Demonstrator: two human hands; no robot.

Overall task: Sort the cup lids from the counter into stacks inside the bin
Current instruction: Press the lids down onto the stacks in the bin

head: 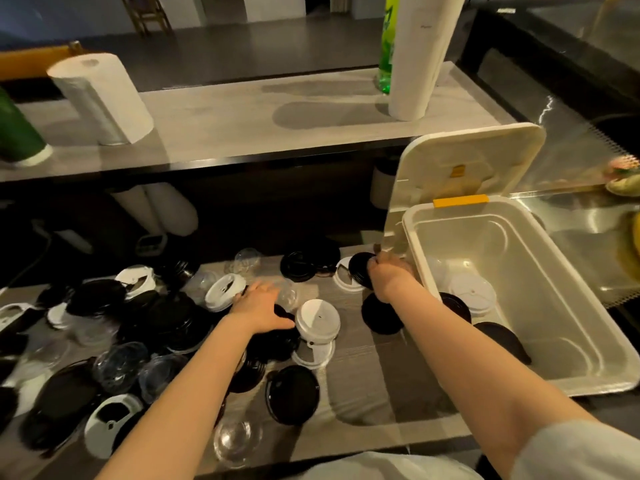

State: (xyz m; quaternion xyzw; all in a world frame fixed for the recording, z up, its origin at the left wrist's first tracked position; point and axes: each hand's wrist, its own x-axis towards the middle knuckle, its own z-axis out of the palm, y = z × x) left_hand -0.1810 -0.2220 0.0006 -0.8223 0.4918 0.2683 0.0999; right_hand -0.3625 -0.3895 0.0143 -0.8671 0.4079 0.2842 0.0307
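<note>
Several black, white and clear cup lids lie scattered over the grey counter (363, 382). My right hand (388, 277) grips a black lid (360, 270) on edge beside the left wall of the white bin (588, 372). Inside the bin lie a white lid (472, 292) and black lids (455, 306); another black lid (502, 337) leans near the front. My left hand (258, 304) reaches over the pile, fingers spread on a clear lid (287, 296), next to a white domed lid (317, 322).
The bin's hinged cover (464, 161) stands open behind it. On the raised shelf stand two paper-towel rolls (100, 98), a green bottle (386, 46) and a green container (17, 133). A steel surface (571, 216) lies right of the bin.
</note>
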